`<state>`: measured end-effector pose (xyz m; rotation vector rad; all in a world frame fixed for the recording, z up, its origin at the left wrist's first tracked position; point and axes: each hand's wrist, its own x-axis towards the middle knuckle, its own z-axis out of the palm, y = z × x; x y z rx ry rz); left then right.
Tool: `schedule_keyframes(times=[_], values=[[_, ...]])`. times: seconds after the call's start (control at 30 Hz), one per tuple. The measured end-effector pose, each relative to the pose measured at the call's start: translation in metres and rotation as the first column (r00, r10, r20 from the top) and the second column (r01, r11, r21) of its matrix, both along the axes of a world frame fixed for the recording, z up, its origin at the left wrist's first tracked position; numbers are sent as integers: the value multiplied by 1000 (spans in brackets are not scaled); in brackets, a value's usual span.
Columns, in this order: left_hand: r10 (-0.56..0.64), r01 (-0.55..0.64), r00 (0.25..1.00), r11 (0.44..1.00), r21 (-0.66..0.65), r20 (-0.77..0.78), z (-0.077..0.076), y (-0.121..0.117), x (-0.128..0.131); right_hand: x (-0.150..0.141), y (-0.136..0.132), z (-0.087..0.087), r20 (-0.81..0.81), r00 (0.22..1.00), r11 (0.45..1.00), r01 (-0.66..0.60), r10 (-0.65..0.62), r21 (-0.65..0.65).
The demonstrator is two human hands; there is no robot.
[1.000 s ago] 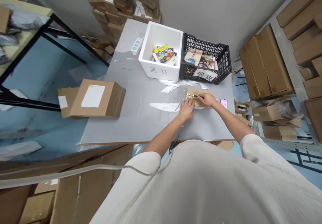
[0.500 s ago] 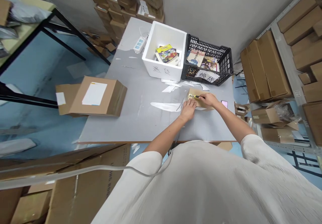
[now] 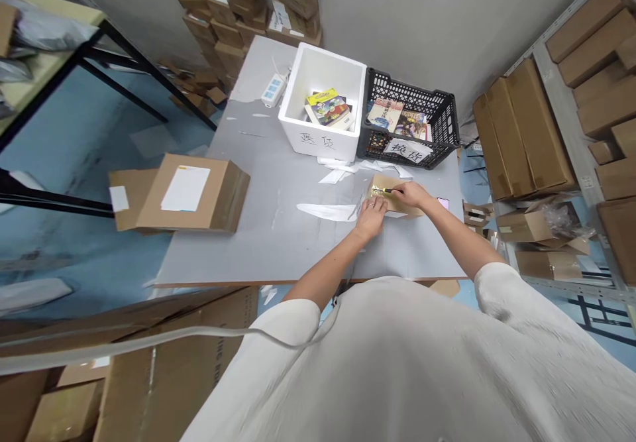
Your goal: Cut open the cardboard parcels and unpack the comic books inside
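A small cardboard box (image 3: 405, 208) with shiny tape lies on the grey table (image 3: 278, 250), partly hidden by my hands. My right hand (image 3: 411, 195) is closed around a utility knife (image 3: 388, 191) with a dark and yellow handle; its tip meets the taped left part of the box. With its fingers resting on the box's near left side, my left hand (image 3: 371, 217) steadies it. White paper strips (image 3: 328, 212) lie left of the box, and more scraps (image 3: 338, 171) lie behind it.
Behind my hands stand a white foam box (image 3: 320, 138) and a black plastic crate (image 3: 450, 124), both holding books. Larger cartons (image 3: 199, 193) sit at the table's left edge. A phone (image 3: 443, 203) lies at the right, and a power strip (image 3: 273, 89) at the back.
The view has shifted very slightly. The knife in my right hand has moved a little at the tape; my left hand stays on the box.
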<state>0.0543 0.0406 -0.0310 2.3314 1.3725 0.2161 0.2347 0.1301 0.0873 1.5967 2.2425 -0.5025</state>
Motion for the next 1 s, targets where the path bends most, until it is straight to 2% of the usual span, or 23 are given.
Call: schedule_keyframes(times=[0.23,0.6,1.0], values=[[-2,3,1000,1000,11,-15,1,0,-1,-2,-1,3,68,998,1000,-15,16,-15],[1,-1,999,1000,-1,-44,7,0,-4,6,-4,1,76,997,1000,-22,22,-7],[7,-6,997,1000,12,-81,13,-1,-5,23,-11,5,100,995,1000,0,3,-32]])
